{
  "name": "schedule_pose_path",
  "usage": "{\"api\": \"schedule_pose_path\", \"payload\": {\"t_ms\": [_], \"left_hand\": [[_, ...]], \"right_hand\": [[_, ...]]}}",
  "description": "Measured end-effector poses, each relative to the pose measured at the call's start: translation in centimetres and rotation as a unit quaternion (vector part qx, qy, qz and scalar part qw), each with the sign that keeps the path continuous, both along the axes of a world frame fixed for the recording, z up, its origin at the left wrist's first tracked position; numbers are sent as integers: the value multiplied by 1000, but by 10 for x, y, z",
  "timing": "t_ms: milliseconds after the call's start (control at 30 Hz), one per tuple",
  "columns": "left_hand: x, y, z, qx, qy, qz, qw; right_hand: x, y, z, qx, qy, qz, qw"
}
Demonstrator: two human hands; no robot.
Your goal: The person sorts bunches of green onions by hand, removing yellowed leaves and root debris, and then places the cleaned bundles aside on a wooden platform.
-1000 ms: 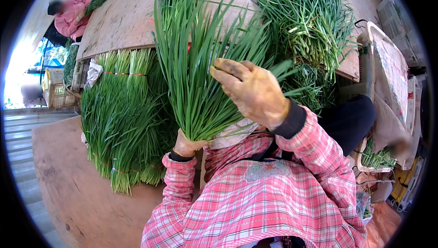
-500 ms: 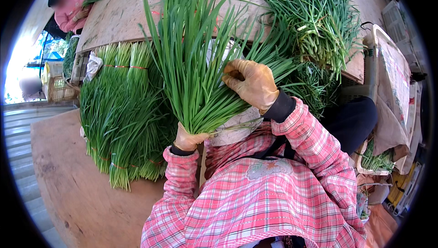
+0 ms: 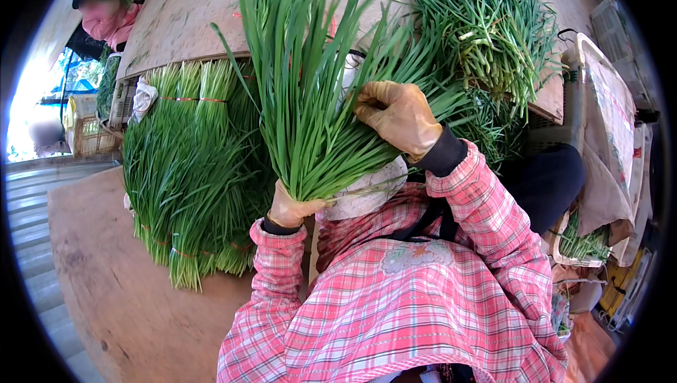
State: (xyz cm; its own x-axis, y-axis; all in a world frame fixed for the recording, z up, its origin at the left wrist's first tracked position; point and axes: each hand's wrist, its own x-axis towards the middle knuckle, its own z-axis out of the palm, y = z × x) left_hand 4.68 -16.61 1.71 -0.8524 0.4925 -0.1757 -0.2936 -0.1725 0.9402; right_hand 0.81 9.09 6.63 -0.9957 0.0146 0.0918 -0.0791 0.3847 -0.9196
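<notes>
A fanned bunch of garlic chives (image 3: 307, 147) stands upright in front of me. My left hand (image 3: 290, 207), in a pale, yellow-stained glove, is closed around its lower stems. Gloved in the same way, my right hand (image 3: 403, 119) is at the bunch's right side with fingers curled in a pinch among the leaves. Exactly which leaves lie between those fingertips is partly hidden. Some chives splay rightward beneath this hand. To the left lie several finished-looking bundles of chives (image 3: 190, 161), bound with red bands.
A large loose heap of chives (image 3: 493, 45) lies on the wooden board (image 3: 204, 9) at the far right. Crates with a draped cloth (image 3: 606, 136) stand to the right. Plywood (image 3: 134, 263) lies at the near left. Another person in pink (image 3: 109, 23) works at the far left.
My right hand has shifted slightly right, and the bunch has tilted a little the same way. My left hand keeps its hold. The other person has raised some greenery.
</notes>
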Motion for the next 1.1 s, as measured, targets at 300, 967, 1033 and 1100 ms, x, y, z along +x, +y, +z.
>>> {"api": "schedule_pose_path", "payload": {"t_ms": [300,967,1033,1100], "left_hand": [[-7,-5,0,-74,23,-9,997],[-4,5,3,-111,37,-10,993],[-2,5,3,-105,18,-7,994],[-2,6,2,-97,17,-3,995]], "right_hand": [[38,13,5,182,176,-54,966],[17,-1,2,262,148,60,952],[17,-4,-4,237,160,17,958],[13,-6,-12,175,166,-30,970]]}}
